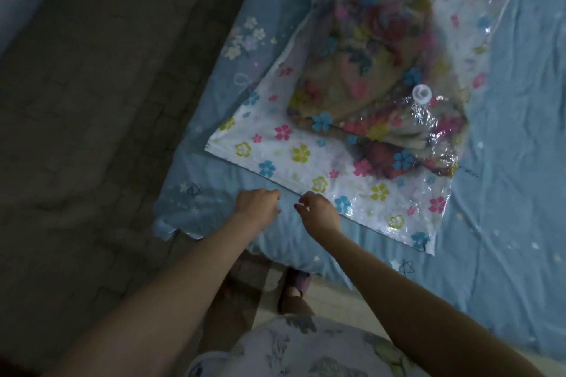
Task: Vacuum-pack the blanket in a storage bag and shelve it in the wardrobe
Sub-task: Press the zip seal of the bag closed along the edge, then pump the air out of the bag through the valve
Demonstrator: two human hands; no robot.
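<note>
A clear storage bag (pixel 306 159) printed with coloured flowers lies flat on the bed. The folded floral blanket (pixel 367 49) is inside it, under a round white valve (pixel 422 93). My left hand (pixel 258 203) hovers with curled fingers over the sheet, just short of the bag's near edge, and holds nothing I can see. My right hand (pixel 320 213) is at that same edge, thumb and fingers curled close together. Whether it pinches the edge is unclear.
The bed (pixel 505 193) has a light blue sheet with small stars, and its corner points toward me. A dark floor (pixel 92 101) runs along the left. My foot in a slipper (pixel 295 285) stands at the bed corner.
</note>
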